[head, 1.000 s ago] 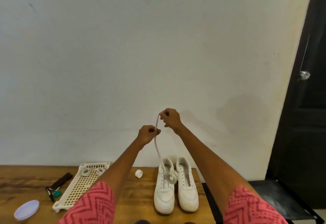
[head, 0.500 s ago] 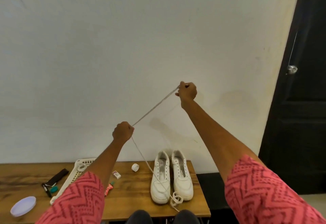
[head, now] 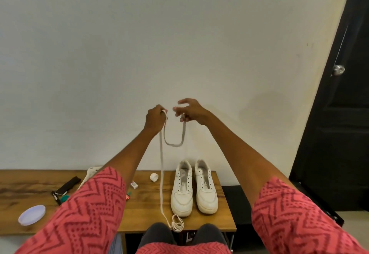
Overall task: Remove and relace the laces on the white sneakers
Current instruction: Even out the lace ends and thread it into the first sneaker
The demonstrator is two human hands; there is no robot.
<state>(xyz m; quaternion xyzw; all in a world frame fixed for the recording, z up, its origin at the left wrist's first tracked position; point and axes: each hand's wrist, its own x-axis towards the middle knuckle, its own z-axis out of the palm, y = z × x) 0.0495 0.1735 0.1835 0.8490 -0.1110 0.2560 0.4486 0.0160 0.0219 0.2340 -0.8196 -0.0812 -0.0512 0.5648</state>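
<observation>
Two white sneakers [head: 192,188] stand side by side without laces on the right part of the wooden table [head: 143,211]. Both hands are raised in front of the wall. My left hand [head: 154,118] grips a white lace [head: 162,173]. From that hand a short loop sags across to my right hand [head: 189,111], which pinches the lace with its lower fingers while the other fingers spread. The long part of the lace hangs down from my left hand to a small coil at the table's front edge, in front of the left sneaker.
A white cap [head: 154,177], a small white and red item [head: 134,185] and a red tube tip [head: 127,196] lie left of the sneakers. Further left are a white perforated tray [head: 90,171], a black tool [head: 63,189] and a lilac lid [head: 32,214]. A dark door [head: 337,113] stands at right.
My hands were spread apart with the lace taut between them; they have come together, and the stretch between them now sags in a loop. My right hand's fingers have spread.
</observation>
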